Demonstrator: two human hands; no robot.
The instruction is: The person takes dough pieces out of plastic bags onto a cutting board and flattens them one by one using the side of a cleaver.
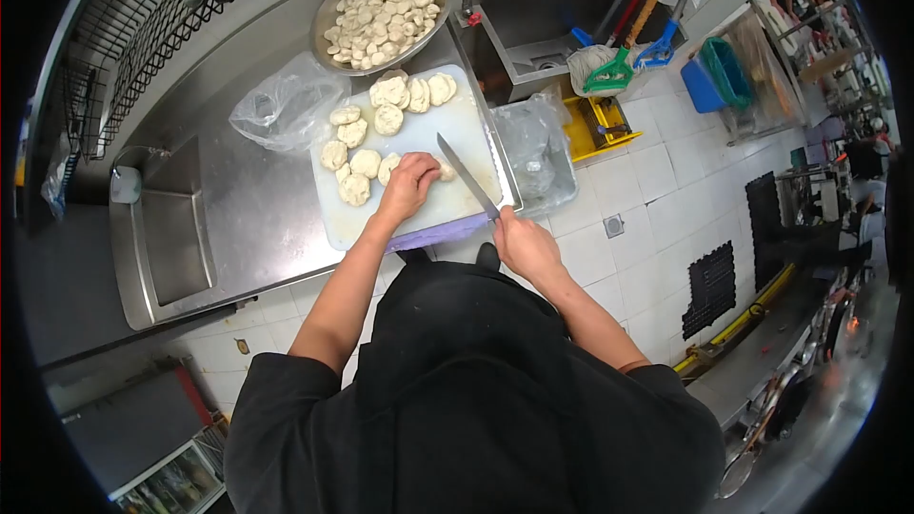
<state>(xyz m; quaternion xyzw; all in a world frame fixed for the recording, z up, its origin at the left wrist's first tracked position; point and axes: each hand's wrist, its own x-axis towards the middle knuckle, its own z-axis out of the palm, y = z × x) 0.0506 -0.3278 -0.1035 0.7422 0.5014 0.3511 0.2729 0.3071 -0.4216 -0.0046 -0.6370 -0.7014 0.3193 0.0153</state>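
My right hand is closed round the handle of a long kitchen knife, whose blade points away from me over the cutting board. To the left, my left hand has its fingers bent and pressed together on a pale, dough-like piece. That piece shows partly between the fingertips and the blade; the fingers hide the rest. Several round, lumpy pale pieces lie on the board left of my hand, with more of them towards its far end.
A large metal bowl of smaller pale chunks stands behind the board. Beside it lies a clear plastic bag on the steel counter. Sinks flank the counter. Right of the board are a plastic-lined tub, a yellow bucket and a mop.
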